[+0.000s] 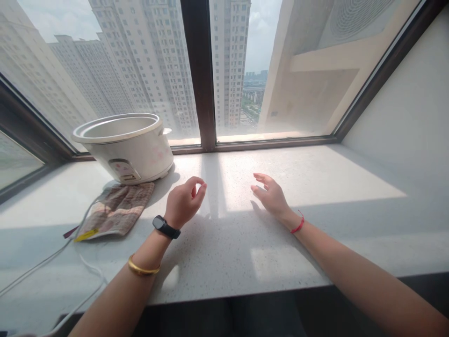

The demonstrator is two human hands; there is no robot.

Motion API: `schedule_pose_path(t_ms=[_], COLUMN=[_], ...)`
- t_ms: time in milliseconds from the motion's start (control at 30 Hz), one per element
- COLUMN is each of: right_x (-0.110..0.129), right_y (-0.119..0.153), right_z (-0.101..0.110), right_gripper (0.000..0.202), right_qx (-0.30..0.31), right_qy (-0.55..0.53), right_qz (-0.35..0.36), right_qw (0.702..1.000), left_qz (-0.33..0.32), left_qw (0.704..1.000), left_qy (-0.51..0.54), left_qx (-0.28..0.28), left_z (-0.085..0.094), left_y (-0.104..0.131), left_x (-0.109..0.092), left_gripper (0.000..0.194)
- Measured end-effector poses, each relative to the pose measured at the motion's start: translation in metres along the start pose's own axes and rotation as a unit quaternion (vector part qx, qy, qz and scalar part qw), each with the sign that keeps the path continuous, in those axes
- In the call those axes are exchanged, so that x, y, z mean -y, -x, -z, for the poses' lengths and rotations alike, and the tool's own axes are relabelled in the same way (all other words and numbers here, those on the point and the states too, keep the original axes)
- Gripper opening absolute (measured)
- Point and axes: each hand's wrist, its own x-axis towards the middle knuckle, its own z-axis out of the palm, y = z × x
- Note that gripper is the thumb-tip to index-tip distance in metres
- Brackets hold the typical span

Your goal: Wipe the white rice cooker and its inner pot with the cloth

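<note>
My left hand (184,199) is over the white speckled sill, to the right of a rice cooker pot. Its fingers are curled, with the thumb and index fingertips meeting in a loose ring and nothing seen between them. A black watch and a gold bangle circle that wrist and forearm. Across a gap, my right hand (271,194) hovers near the sill surface, thumb and fingers apart and holding nothing. A red string bracelet is around its wrist. The white oval electric cooker (143,157) stands without a lid, its front panel facing me.
A checked brown cloth (121,210) with a yellow tag lies in front of the cooker. White cords (89,267) trail over the left side of the sill (224,262). Dark-framed windows (203,79) rise behind, and a white wall (414,126) borders the right.
</note>
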Motion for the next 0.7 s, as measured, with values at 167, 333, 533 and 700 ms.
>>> schedule_pose_path(t_ms=[167,333,533,700], right_x=[0.005,0.011,0.014,0.019], right_y=[0.003,0.004,0.003,0.006], right_z=[-0.001,0.001,0.003,0.002], right_gripper=[0.038,0.040,0.035,0.032], right_qx=[-0.003,-0.015,-0.013,0.011], right_qy=[-0.023,-0.030,-0.020,-0.024], right_qz=[-0.001,-0.028,-0.047,-0.063], right_qw=[1.000,0.999,0.999,0.998], left_qz=[0.008,0.003,0.015,0.017], left_qw=[1.000,0.998,0.996,0.993], left_qy=[0.023,0.038,0.079,0.098], left_qx=[0.011,0.048,0.050,0.061], left_z=[-0.001,-0.008,-0.009,-0.009], left_y=[0.005,0.010,0.009,0.011], left_x=[-0.002,-0.007,-0.009,-0.010], left_gripper=[0.025,0.028,0.027,0.026])
